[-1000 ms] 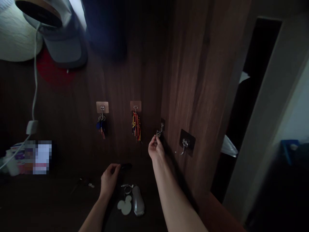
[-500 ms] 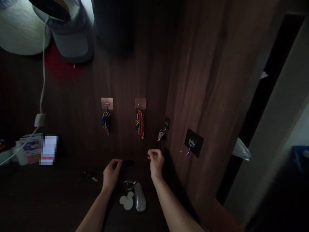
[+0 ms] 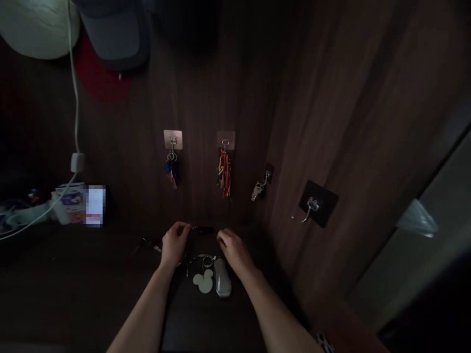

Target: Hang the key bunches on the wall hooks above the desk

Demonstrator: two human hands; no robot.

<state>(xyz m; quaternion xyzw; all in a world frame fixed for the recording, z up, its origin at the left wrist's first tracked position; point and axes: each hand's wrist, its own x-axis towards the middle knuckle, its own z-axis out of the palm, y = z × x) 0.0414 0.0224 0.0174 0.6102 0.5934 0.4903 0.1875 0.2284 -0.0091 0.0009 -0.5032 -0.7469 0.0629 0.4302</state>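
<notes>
Black object (image 3: 202, 229): slim, too dark to identify, beyond the mouse-head tag (image 3: 203, 283) near the back of the counter (image 3: 213, 326).
Left hand (image 3: 175, 241): beyond the tag and to its left, thumb and fingers pinching the object's left end.
Right hand (image 3: 234, 250): beyond the tag and to its right, near the object's other end; fingers curled in, tips partly hidden, so I cannot tell whether they pinch anything.
Counter top: dark, under the tag; a metal ring (image 3: 207, 267) just beyond it, a grey fob (image 3: 222, 280) just to its right.
Back panel (image 3: 198, 108): dark wood grain, rising beyond the tag; copper-coloured hook plates (image 3: 178, 139) carry a blue-and-red key bunch (image 3: 169, 167) and red-and-yellow cords (image 3: 225, 174).
Side panel (image 3: 338, 127): right of the tag, with dark hook plates (image 3: 326, 208); silver keys (image 3: 256, 191) hang from the farther one.
Far left of the tag: boxes (image 3: 75, 198), a white cable (image 3: 75, 98) and, higher, a grey cap (image 3: 114, 37).
Light: dim.
</notes>
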